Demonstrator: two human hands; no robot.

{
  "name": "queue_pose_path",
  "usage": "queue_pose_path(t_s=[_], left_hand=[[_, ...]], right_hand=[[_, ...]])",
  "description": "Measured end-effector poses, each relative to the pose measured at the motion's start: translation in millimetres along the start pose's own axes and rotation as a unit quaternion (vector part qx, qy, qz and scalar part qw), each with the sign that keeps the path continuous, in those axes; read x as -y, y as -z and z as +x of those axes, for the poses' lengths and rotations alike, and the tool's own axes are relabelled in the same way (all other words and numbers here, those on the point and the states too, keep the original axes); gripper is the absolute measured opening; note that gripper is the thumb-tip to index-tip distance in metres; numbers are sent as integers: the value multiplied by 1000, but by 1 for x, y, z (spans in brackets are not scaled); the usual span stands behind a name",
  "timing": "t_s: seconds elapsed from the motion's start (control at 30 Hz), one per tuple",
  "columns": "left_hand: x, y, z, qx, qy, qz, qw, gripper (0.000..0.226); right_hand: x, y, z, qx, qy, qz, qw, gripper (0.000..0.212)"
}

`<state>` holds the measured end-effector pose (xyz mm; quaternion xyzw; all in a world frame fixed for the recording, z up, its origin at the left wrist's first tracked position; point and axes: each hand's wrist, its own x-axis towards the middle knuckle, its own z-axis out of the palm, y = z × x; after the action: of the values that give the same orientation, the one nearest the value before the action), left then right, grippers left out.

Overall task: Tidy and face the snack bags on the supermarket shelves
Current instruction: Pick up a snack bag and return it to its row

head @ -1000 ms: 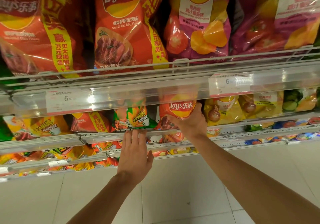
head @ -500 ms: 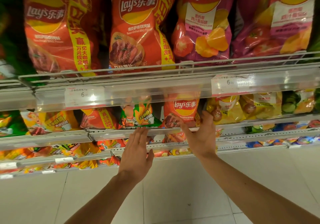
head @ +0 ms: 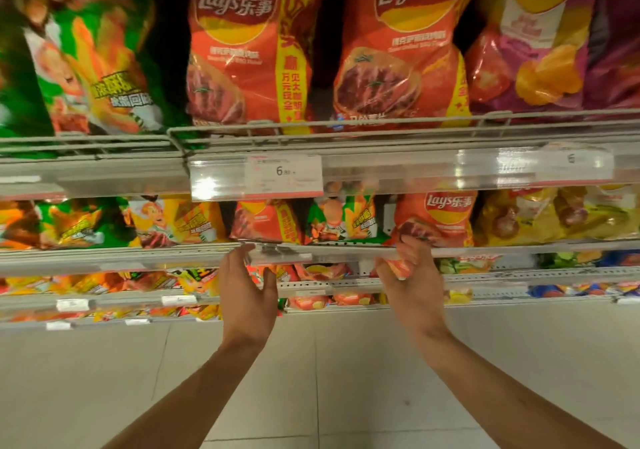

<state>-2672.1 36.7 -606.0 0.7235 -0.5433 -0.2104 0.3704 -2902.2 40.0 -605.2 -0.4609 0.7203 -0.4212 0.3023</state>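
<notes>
Snack bags stand in rows on wire-fronted shelves. On the second shelf a small orange Lay's bag (head: 440,216) stands upright, logo facing out. My right hand (head: 412,275) is at its lower edge, fingers curled against the bag's bottom; whether it grips the bag I cannot tell. My left hand (head: 247,292) is open, fingers apart, fingertips at the shelf rail (head: 145,256) below a small orange bag (head: 266,223) and holding nothing. Between them stands a small green bag (head: 343,218). Large orange Lay's bags (head: 242,46) fill the top shelf.
A clear price strip with a 6 tag (head: 284,174) runs under the top shelf. A large green bag (head: 97,57) is upper left, a purple bag (head: 540,39) upper right, yellow bags (head: 554,216) right of my right hand. Lower shelves hold more bags above the pale tiled floor (head: 346,379).
The view has shifted left along the shelves. My right hand dropped from the small orange bag's front to its lower edge; my left hand rose to the shelf rail.
</notes>
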Motion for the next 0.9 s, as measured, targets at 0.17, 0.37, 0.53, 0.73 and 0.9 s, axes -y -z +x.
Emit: queue_pose_path(t_s=[0.17, 0.37, 0.53, 0.73, 0.9], left_hand=[[3, 19, 50, 8, 0, -45, 999, 62], [0, 8, 99, 118, -4, -105, 987, 62], [8, -13, 130, 164, 1, -110, 980, 66], [18, -13, 146, 192, -1, -146, 970, 73], [21, -7, 144, 192, 12, -99, 976, 73]], right_hand=[[16, -29, 25, 48, -2, 5, 999, 73], [23, -57, 68, 97, -17, -29, 995, 82], [20, -65, 90, 140, -34, -28, 989, 98], [22, -68, 96, 128, -22, -28, 991, 85], [30, -71, 91, 89, -36, -62, 993, 94]])
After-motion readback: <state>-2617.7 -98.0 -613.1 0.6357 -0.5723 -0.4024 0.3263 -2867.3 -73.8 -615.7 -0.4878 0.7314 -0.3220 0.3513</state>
